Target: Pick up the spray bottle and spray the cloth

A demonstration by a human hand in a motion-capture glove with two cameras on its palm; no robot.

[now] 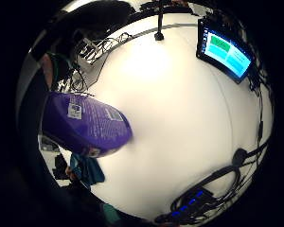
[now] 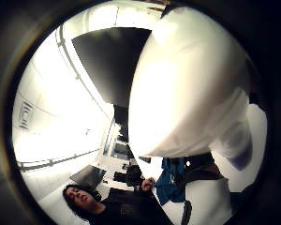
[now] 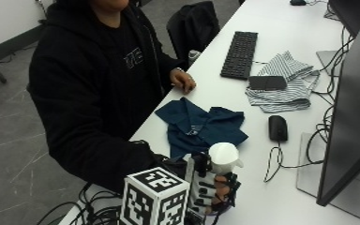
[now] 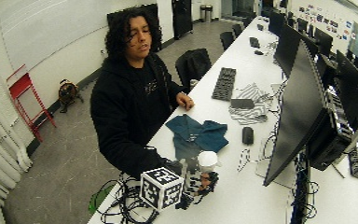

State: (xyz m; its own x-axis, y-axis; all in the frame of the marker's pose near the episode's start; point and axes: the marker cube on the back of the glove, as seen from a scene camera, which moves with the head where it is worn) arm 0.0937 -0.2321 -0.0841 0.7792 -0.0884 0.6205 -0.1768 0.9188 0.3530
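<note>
Right hand: my gloved right hand (image 3: 221,194) is at the near edge of the table (image 3: 330,206), fingers curled round the spray bottle (image 3: 214,180).
Grip content: the bottle alone; the fingers wrap its body below the white spray head (image 3: 225,155).
Bottle axis: about upright, head uppermost, base low near the table; I cannot tell whether the base touches the surface.
Bottle in palm views: the purple body (image 1: 87,124) fills the little-finger view; the white head (image 2: 187,84) fills the thumb view.
Key relation: the blue cloth (image 3: 200,125) lies flat on the table just beyond the bottle, further from the camera; its near edge is close to the hand.
Nozzle direction: the spout appears to point towards the mouse side, not clearly at the cloth; I judge the bottle needs turning or tilting before the trigger is pulled.
Obstructions: nothing stands between bottle and cloth.
Bare hand: the other hand (image 3: 183,80) rests at the table edge beyond the cloth, well apart from the bottle.
Further objects: a mouse (image 3: 278,127) beside the cloth; beyond it a striped cloth (image 3: 286,84) and a keyboard (image 3: 240,54).
</note>
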